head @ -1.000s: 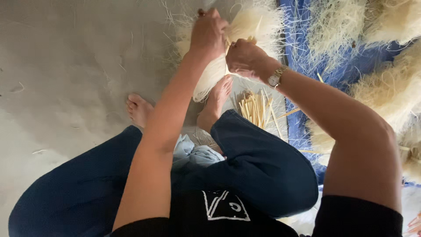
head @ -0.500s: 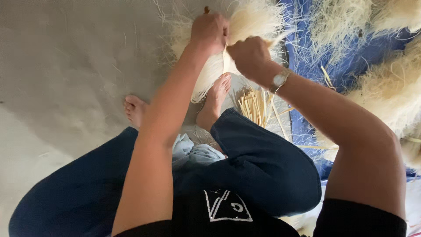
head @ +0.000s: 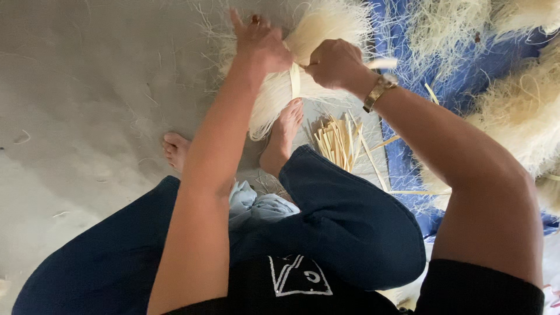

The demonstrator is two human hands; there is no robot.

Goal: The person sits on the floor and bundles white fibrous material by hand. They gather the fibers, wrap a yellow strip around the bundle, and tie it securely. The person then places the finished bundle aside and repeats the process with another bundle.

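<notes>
- Left hand point(head: 259, 44) clasps the fibre bundle point(head: 303, 70); right hand point(head: 335, 63) pinches a flat strip point(head: 295, 79) wrapped round it.
- Bundle lies on the floor point(head: 87, 87) beyond the feet; judged light, soft, springy; best gripped at the bound waist.
- Spare strips point(head: 338, 140) beside the right foot.
- Loose fibre heaps point(head: 525, 111) on a blue sheet point(head: 402, 157) beyond.

- A bare grey concrete floor point(head: 76, 87) fills the left side — smooth, faintly stained, strewn with stray pale strands.
- A blue tarpaulin point(head: 408, 169) covers the floor at right.
- Heaps of pale loose fibre point(head: 525, 111) rest on the tarpaulin.
- Soft, even light falls across the scene — shadows are faint.
</notes>
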